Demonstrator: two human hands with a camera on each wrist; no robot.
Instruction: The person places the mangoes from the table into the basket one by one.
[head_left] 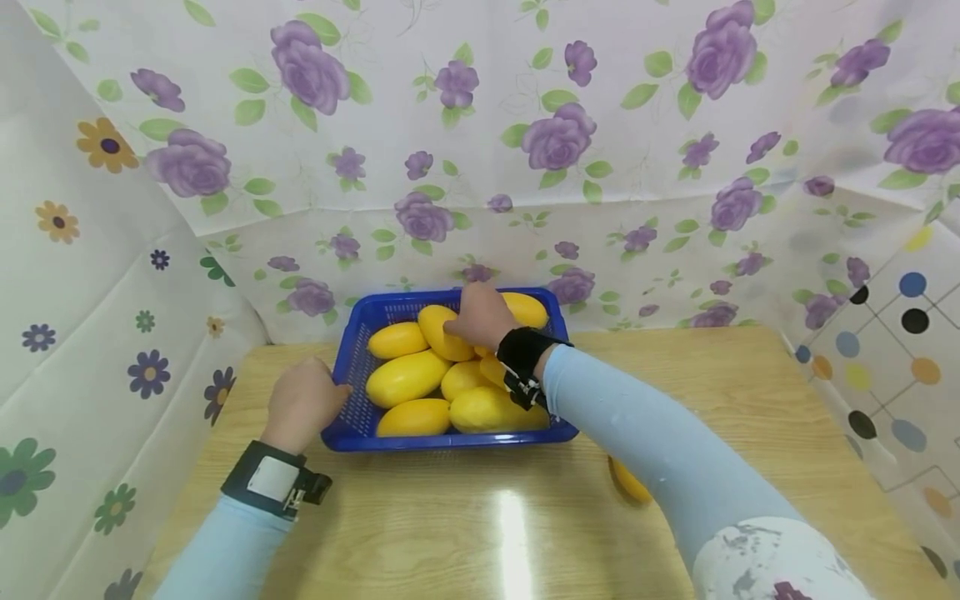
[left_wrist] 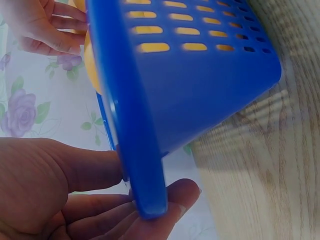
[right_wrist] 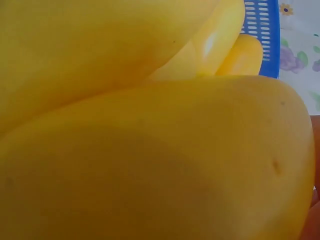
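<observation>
A blue plastic basket [head_left: 450,443] with slotted walls stands on the table, holding several yellow mangoes [head_left: 407,377]. My left hand [head_left: 303,404] is at its left side; in the left wrist view thumb and fingers pinch the blue rim [left_wrist: 132,115]. Over the back middle of the basket, my right hand [head_left: 483,317] grips a mango [right_wrist: 165,160], which fills much of the right wrist view. Only a bit of that hand shows at this view's right edge. Beside its thumb lies another mango [head_left: 442,333]. The right hand and wrist hide part of the pile.
One more mango [head_left: 628,482] lies on the wooden table [head_left: 420,525] right of the basket, partly covered by the right forearm. Behind the basket rises a white sheet with purple flowers [head_left: 423,217]. Patterned sheets also stand at the left and right.
</observation>
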